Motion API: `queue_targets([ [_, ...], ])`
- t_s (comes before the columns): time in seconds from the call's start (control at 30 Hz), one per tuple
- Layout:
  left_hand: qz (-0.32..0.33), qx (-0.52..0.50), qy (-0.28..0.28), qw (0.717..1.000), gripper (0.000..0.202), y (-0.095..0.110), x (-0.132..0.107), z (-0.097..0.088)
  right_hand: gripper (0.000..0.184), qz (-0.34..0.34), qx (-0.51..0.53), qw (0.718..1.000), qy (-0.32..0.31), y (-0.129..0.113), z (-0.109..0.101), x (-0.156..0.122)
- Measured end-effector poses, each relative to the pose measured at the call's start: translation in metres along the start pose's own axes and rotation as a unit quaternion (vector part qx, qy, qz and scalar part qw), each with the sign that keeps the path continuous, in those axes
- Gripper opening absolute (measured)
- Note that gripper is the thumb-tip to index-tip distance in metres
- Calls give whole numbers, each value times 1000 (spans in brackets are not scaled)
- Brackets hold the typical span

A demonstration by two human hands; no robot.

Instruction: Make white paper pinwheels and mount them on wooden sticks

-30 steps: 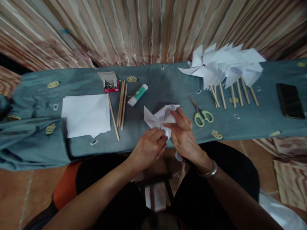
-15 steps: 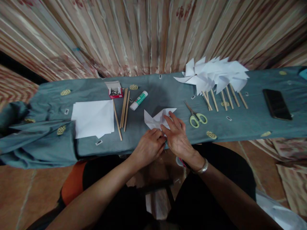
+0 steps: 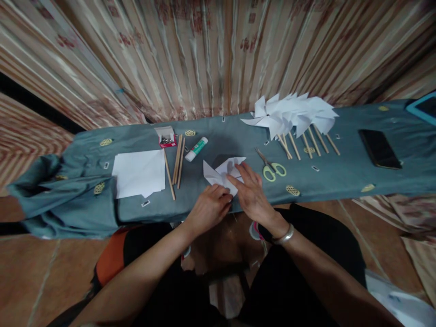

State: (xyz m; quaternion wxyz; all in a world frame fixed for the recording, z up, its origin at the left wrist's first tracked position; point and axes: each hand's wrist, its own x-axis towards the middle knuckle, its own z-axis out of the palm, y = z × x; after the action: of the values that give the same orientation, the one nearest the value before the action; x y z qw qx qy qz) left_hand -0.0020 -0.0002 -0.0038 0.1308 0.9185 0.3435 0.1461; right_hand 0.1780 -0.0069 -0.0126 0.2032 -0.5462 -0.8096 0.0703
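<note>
A partly folded white paper pinwheel (image 3: pixel 221 171) lies on the grey-blue cloth (image 3: pixel 238 136) near the table's front edge. My left hand (image 3: pixel 208 208) is curled at its near corner, fingers pinched on the paper. My right hand (image 3: pixel 250 193) rests on the paper's right side, fingers bent and pressing a flap down. A silver bangle (image 3: pixel 285 235) sits on my right wrist.
Green-handled scissors (image 3: pixel 270 167) lie right of the paper. Finished white pinwheels on sticks (image 3: pixel 289 116) lie at the back right, a dark phone (image 3: pixel 379 148) further right. Left are wooden sticks (image 3: pixel 175 161), a glue stick (image 3: pixel 196 148), a red pin box (image 3: pixel 166 137) and white paper sheets (image 3: pixel 140 172).
Both hands stay on the folded paper with small finger shifts. The camera has tilted up, so the table sits lower and smaller in view.
</note>
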Motion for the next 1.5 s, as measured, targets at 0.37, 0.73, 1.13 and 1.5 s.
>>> queue_targets([
  [0.37,8,-1,12,1000,19,-2,-1,2,49,152,98,982,52,18,-3,16],
  [0.73,33,29,46,998,19,-5,-3,1,48,255,223,941,1,22,-6,24],
  [1.13,-89,-105,178,974,67,-25,-4,-10,48,285,408,866,44,30,-2,29],
  [1.5,-336,-557,246,718,99,-38,10,5,51,299,621,719,81,19,-32,33],
])
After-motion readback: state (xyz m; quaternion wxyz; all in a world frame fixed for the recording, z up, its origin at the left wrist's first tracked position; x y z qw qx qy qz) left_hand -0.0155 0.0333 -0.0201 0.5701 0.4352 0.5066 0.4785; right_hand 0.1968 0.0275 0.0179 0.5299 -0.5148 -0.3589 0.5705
